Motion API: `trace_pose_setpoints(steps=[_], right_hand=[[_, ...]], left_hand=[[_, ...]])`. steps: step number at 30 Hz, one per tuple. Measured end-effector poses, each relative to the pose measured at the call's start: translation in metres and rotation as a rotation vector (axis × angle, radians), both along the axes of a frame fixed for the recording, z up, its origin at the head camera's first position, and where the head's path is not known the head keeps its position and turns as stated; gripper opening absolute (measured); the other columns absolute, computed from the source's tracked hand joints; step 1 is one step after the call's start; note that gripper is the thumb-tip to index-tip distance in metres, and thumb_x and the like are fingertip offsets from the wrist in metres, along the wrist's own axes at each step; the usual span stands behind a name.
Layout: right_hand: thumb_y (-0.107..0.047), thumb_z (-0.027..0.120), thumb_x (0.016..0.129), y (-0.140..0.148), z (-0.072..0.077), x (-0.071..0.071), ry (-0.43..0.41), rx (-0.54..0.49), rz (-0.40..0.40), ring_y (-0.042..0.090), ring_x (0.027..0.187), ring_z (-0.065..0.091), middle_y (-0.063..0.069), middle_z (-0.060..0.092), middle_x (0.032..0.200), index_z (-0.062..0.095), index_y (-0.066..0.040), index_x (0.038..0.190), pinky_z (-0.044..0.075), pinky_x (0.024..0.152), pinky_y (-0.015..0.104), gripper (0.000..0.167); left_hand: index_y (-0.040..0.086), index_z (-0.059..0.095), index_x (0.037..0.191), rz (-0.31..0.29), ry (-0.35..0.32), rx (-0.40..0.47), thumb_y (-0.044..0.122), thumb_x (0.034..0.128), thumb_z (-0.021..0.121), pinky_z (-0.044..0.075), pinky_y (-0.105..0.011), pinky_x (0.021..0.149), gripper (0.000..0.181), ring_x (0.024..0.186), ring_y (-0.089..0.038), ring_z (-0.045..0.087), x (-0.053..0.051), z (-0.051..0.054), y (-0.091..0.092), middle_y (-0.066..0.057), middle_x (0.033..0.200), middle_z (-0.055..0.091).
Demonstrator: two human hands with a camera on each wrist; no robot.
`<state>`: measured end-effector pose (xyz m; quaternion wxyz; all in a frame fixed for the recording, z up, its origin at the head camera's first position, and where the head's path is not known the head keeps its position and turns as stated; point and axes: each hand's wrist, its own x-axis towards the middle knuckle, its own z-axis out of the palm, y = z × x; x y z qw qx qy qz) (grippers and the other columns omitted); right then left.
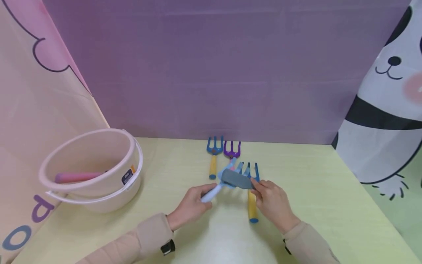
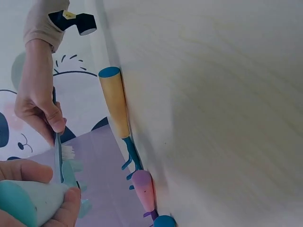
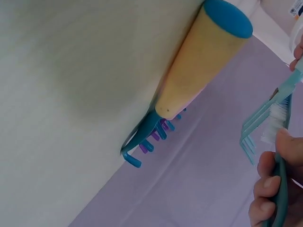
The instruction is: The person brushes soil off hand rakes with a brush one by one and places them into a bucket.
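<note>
My left hand [image 1: 191,205] grips the pale handle [image 1: 211,193] of a light-blue hand fork, its tines pointing up and away. My right hand [image 1: 273,203] pinches one end of a grey-green brush [image 1: 236,179], whose white bristles [image 3: 277,120] face the fork [image 3: 265,113] in the right wrist view. The brush lies across the fork's head in the head view. Below them on the table are a blue fork with a yellow handle [image 1: 252,207], another such fork [image 1: 213,165] farther back, and a purple fork [image 1: 232,149] with a pink handle, partly hidden.
At the left stand two nested pale pink buckets [image 1: 90,187], with a pink-handled thing [image 1: 79,177] inside the upper one. A purple cloth [image 1: 211,73] hangs behind the table [image 1: 313,205], and a panda-printed cloth [image 1: 379,146] hangs at the right.
</note>
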<state>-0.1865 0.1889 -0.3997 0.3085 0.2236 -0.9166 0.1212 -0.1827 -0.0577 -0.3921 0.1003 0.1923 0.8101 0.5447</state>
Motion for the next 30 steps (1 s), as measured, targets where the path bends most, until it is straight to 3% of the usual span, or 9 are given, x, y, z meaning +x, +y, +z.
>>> trace_pose_setpoints(steps=[5,10,14,22,25,30], right_hand=[[-0.006,0.075,0.072,-0.0013,0.0016,0.0019,-0.126,-0.081,0.005,0.003,0.051,0.036,0.003,0.06,0.066,0.068,0.001,0.104,0.035,0.043,0.013,0.033],[-0.007,0.071,0.077,-0.0032,0.002,0.0036,-0.266,-0.201,-0.014,0.001,0.052,0.034,0.001,0.059,0.068,0.066,-0.001,0.11,0.034,0.044,0.014,0.034],[-0.008,0.07,0.079,-0.0043,0.0013,0.0027,-0.314,-0.26,-0.025,0.002,0.051,0.034,0.002,0.059,0.069,0.064,0.0,0.112,0.033,0.044,0.016,0.034],[-0.009,0.067,0.082,-0.0045,0.0006,0.0019,-0.398,-0.336,-0.027,0.002,0.047,0.032,0.005,0.063,0.076,0.063,0.0,0.113,0.032,0.042,0.018,0.033],[-0.008,0.068,0.081,-0.0041,-0.0006,0.002,-0.354,-0.323,-0.011,0.001,0.048,0.032,0.004,0.062,0.074,0.064,0.001,0.112,0.032,0.043,0.017,0.032],[-0.005,0.077,0.069,-0.003,-0.0032,-0.0005,-0.033,-0.093,0.039,0.005,0.055,0.037,0.002,0.061,0.067,0.069,0.001,0.101,0.036,0.046,0.017,0.033]], left_hand=[[-0.003,0.045,0.131,0.006,0.034,-0.038,-0.006,0.0789,0.056,0.052,-0.03,0.078,0.054,0.092,-0.024,0.056,-0.0015,0.0004,-0.0021,-0.021,0.13,0.051],[-0.002,0.045,0.132,0.013,0.069,-0.093,-0.005,0.0784,0.056,0.051,-0.021,0.056,0.055,0.067,-0.013,0.053,-0.0042,0.0028,-0.003,-0.022,0.127,0.053],[0.0,0.046,0.132,0.023,0.087,-0.117,-0.005,0.0787,0.056,0.047,-0.02,0.044,0.054,0.053,-0.01,0.047,-0.0058,0.0052,-0.003,-0.023,0.126,0.053],[0.001,0.046,0.132,0.026,0.092,-0.123,-0.005,0.08,0.055,0.043,-0.018,0.041,0.053,0.05,-0.008,0.043,-0.0073,0.0048,-0.0034,-0.023,0.126,0.053],[0.001,0.046,0.132,0.026,0.094,-0.127,-0.005,0.0802,0.055,0.042,-0.017,0.04,0.053,0.049,-0.007,0.043,-0.0069,0.0044,-0.0034,-0.023,0.126,0.053],[0.001,0.047,0.131,0.026,0.095,-0.121,-0.004,0.0807,0.056,0.044,-0.017,0.042,0.052,0.05,-0.007,0.044,-0.0062,0.0033,-0.0038,-0.023,0.124,0.055]])
